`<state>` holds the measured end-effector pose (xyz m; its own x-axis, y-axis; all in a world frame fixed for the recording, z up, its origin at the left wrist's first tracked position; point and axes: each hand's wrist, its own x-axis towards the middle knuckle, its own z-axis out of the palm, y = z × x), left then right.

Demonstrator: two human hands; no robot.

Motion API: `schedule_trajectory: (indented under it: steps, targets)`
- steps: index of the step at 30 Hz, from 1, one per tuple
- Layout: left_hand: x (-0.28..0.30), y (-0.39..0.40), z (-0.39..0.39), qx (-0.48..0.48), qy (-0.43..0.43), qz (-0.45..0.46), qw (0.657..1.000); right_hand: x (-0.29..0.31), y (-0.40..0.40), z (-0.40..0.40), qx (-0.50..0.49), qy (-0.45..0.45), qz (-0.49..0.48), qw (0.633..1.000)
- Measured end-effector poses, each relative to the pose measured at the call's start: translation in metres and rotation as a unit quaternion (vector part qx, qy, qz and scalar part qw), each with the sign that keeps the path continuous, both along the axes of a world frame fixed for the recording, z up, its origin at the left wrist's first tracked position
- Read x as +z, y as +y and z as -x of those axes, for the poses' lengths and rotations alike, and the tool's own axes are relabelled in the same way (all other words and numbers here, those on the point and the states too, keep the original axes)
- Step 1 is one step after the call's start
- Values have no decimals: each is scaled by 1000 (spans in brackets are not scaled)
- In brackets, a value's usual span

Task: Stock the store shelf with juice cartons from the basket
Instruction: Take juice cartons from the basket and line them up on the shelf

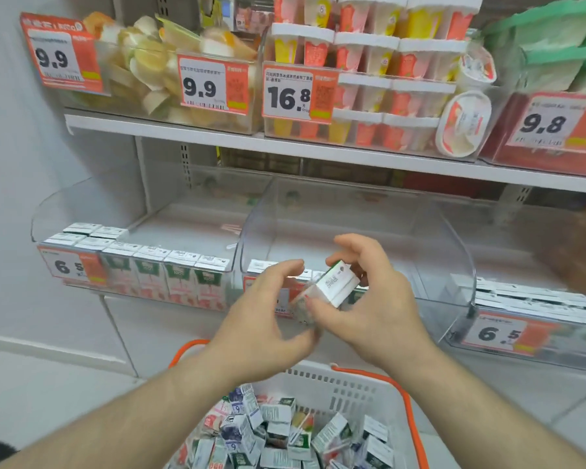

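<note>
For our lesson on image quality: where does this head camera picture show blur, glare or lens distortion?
Head view: the hands and the held carton are motion-blurred; the upper shelf edge bows from wide-angle distortion; the clear bin wall is hazy with reflections; lighting is even, without hard shadows.

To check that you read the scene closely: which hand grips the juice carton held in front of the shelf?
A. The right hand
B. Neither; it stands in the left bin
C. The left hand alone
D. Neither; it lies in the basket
A: the right hand curls round the tilted juice carton, while the left hand is open beside it.
</note>
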<state>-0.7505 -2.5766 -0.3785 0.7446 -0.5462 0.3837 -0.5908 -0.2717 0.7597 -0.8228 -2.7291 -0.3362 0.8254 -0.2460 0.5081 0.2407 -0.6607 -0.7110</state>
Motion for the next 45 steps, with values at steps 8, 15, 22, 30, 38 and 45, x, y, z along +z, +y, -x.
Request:
schedule_trajectory:
  steps: [8, 15, 22, 30, 38, 45]
  targets:
    - [20, -90, 4, 5, -54, 61, 997, 16, -64, 4, -71, -94, 123, 985]
    - [8, -103, -14, 80, -202, -299, 929, 8, -124, -13, -231, 8, 213, 949]
    - [-1, -104, -17, 91, -254, -346, 899, -17, -117, -33, -186, 243, 255, 917]
    - [-4, -105, -20, 90, -257, -339, 901, -4, -120, -37, -109, 353, 185, 911]
    - [-5, -105, -20, 83, -251, -338, 903, 6, -109, -34, -96, 393, 143, 903]
    - [-31, -86, -10, 82, -350, -106, 927, -8, -80, -27, -197, 390, 295, 850]
